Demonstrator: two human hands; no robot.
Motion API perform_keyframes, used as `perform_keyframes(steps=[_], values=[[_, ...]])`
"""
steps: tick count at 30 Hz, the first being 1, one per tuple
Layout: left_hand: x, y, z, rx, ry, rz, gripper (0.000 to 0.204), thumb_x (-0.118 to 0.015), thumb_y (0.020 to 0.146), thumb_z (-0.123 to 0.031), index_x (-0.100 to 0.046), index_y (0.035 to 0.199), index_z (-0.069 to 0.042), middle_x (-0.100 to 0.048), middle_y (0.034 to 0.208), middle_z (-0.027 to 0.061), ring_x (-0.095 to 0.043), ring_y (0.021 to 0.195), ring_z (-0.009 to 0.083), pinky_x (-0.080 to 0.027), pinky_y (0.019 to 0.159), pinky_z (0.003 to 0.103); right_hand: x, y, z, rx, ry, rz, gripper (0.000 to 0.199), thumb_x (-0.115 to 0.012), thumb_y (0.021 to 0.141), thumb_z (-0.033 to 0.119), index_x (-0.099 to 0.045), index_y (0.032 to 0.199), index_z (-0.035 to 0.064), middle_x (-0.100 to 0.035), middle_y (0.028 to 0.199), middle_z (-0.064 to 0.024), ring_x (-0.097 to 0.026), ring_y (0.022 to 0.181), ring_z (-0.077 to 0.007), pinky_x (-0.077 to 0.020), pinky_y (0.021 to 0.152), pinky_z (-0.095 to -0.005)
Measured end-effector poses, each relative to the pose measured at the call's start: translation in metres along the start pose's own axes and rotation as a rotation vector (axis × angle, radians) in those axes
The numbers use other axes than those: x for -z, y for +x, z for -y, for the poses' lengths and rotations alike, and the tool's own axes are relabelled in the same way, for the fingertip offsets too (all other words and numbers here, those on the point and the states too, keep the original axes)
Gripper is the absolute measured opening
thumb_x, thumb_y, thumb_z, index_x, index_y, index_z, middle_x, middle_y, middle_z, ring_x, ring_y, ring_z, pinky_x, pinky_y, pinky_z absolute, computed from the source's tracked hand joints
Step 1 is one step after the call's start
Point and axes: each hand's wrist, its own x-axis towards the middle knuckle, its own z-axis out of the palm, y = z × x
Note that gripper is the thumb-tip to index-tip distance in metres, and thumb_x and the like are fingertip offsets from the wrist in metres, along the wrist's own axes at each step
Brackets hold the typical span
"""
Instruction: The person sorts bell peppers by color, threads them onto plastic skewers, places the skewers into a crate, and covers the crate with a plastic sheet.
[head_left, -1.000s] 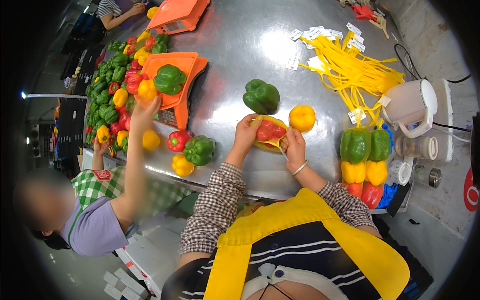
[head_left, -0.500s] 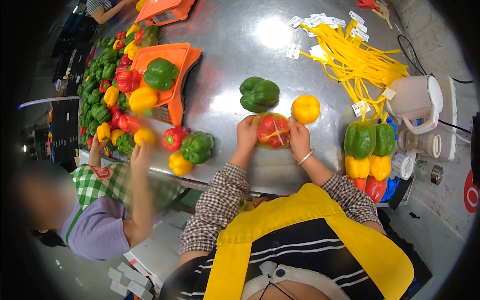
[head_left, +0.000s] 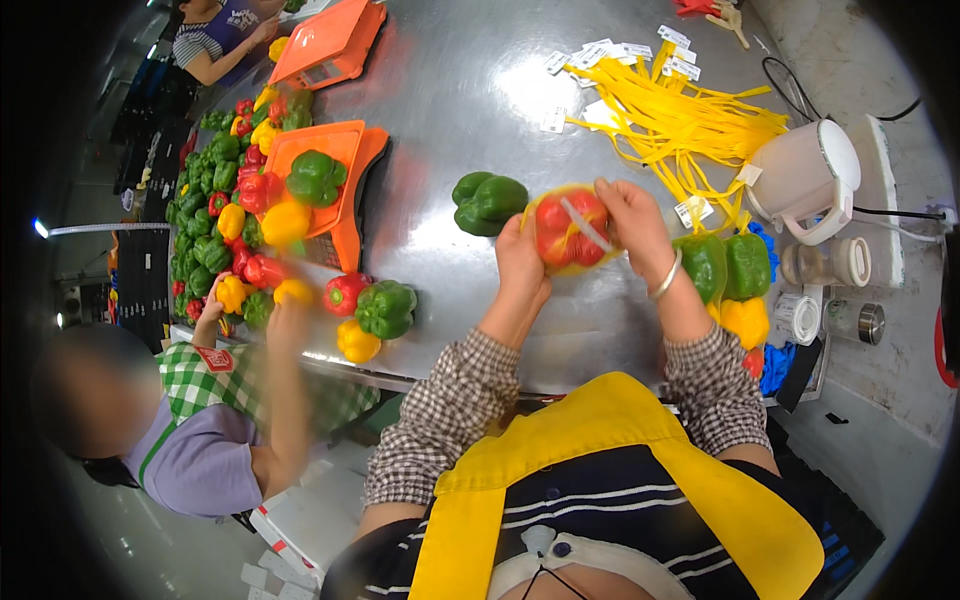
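Note:
Between my two hands is a red bell pepper [head_left: 570, 226] inside a yellow net bag, with a pale strip across it. My left hand [head_left: 522, 258] grips the bag's left side, fingers closed on the net. On the right side, my right hand [head_left: 640, 228] pinches the net with thumb and fingers. A loose green bell pepper [head_left: 488, 203] lies on the steel table just beyond my left hand. Right of my right wrist, netted green peppers [head_left: 702, 268] and a netted yellow pepper [head_left: 744, 322] lie in rows, partly hidden by my arm.
Yellow net bags [head_left: 690, 125] with white tags spread at the far right, beside a pitcher [head_left: 800, 178] and jars. Left are an orange scale [head_left: 352, 160], a pepper pile [head_left: 205, 240] and loose peppers [head_left: 385, 309]. A co-worker's hand [head_left: 288, 315] handles a yellow pepper.
My hands have moved right and look raised, with the netted red pepper between them. The loose yellow pepper by my right hand is now out of sight. The whole view has shifted slightly.

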Motion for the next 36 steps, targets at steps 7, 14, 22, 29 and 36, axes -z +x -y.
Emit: perform_keyframes(steps=[7, 14, 22, 29, 36], values=[[0.007, 0.045, 0.038, 0.100, -0.058, -0.036, 0.017, -0.050, 0.097, -0.018, -0.056, 0.100, -0.002, -0.064, 0.094, 0.0078, -0.062, 0.081, 0.0156, -0.054, 0.071, 0.030, 0.026, 0.061, -0.053, -0.207, 0.132, 0.026, 0.037, -0.061, 0.090, 0.033, -0.056, 0.066, 0.0064, -0.052, 0.059, 0.0022, -0.042, 0.048, -0.0057, -0.0325, 0.043, -0.0231], [0.045, 0.059, 0.074, 0.310, -0.192, -0.007, 0.011, -0.052, 0.094, -0.014, -0.054, 0.099, -0.004, -0.061, 0.087, 0.0056, -0.060, 0.074, 0.0154, -0.051, 0.062, 0.030, 0.033, 0.074, -0.116, -0.159, 0.045, -0.160, 0.038, -0.063, 0.089, 0.034, -0.056, 0.063, 0.0065, -0.052, 0.057, 0.0026, -0.043, 0.049, -0.0063, -0.0344, 0.045, -0.0241], [0.033, 0.056, 0.103, -0.192, 0.370, -0.258, 0.012, -0.055, 0.093, -0.015, -0.052, 0.091, -0.004, -0.053, 0.075, 0.0016, -0.049, 0.061, 0.0088, -0.043, 0.051, 0.027, 0.033, 0.057, -0.130, -0.052, 0.379, -0.029, 0.010, -0.060, 0.088, 0.013, -0.062, 0.086, 0.0029, -0.063, 0.085, -0.0041, -0.058, 0.073, -0.0107, -0.0501, 0.066, -0.0259], [0.005, -0.020, -0.041, -0.077, 0.254, -0.130, 0.013, -0.054, 0.094, -0.018, -0.052, 0.093, -0.006, -0.055, 0.074, 0.0030, -0.052, 0.067, 0.0104, -0.044, 0.057, 0.026, -0.009, 0.031, -0.059, -0.197, 0.578, 0.242, 0.022, -0.054, 0.096, 0.022, -0.062, 0.093, 0.0020, -0.063, 0.084, -0.0035, -0.060, 0.076, -0.0115, -0.0517, 0.068, -0.0283], [0.054, 0.031, -0.112, -0.063, 0.018, -0.076, 0.025, -0.060, 0.090, -0.025, -0.055, 0.099, -0.003, -0.062, 0.088, 0.0059, -0.059, 0.066, 0.0122, -0.046, 0.049, 0.025, -0.113, 0.053, 0.019, -0.071, 0.035, 0.194, 0.032, -0.058, 0.093, 0.030, -0.051, 0.069, 0.0110, -0.052, 0.062, 0.0024, -0.047, 0.051, -0.0069, -0.0357, 0.044, -0.0218]])
